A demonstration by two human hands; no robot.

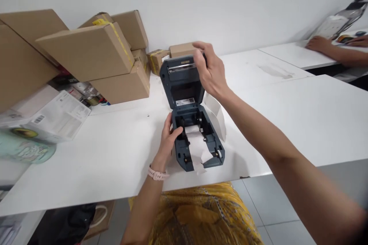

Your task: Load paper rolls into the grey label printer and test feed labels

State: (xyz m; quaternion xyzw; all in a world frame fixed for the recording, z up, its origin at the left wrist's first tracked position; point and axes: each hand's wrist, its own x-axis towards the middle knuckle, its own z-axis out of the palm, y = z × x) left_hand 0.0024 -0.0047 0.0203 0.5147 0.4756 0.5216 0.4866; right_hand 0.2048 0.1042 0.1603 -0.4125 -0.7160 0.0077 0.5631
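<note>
A dark grey label printer [179, 157] stands on the white table with its lid [169, 80] raised. Inside it sits a roll of white paper [198, 145], whose torn end hangs over the front edge. My left hand [168, 138] grips the printer's left side wall, thumb over the rim and fingers outside. At the top right corner of the lid, my right hand [211, 69] is closed round the edge, the index finger raised. A loose white sheet [217, 116] lies beside the printer's right side.
Cardboard boxes [89, 53] are stacked at the back left against the wall. Nearer, a white printed box [57, 118] and a mint-green container [28, 147] stand on the left. Another person's hands [319, 43] rest on the table at the far right.
</note>
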